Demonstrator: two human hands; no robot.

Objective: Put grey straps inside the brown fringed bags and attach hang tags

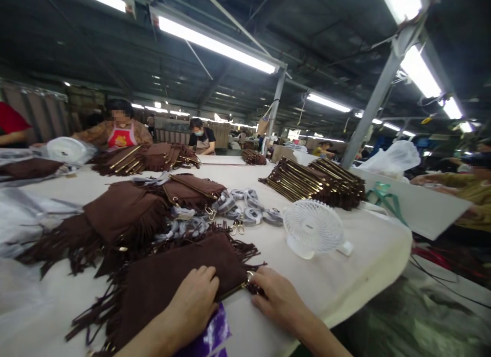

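While the left hand lies palm down on a brown fringed bag at the near edge of the counter, its fingers bent loosely over the zip edge without gripping, the right hand meets the same bag's right corner, fingertips pinched together on it beside a small metal ring. The two hands sit close, a little apart. A purple scrap pokes out from under the left wrist. Just behind the bag, more fringed bags lie in a loose pile, their tassels spread over the cloth. To the right of that pile sit wrapped grey straps, and beside them a small white fan rests tilted, face up. Farther back, a neat stack of bags shows gold zip edges, and another heap lies across the counter on the left. Beyond it stand a co-worker in a red apron and a second person. At far right a white plastic sack bulges.
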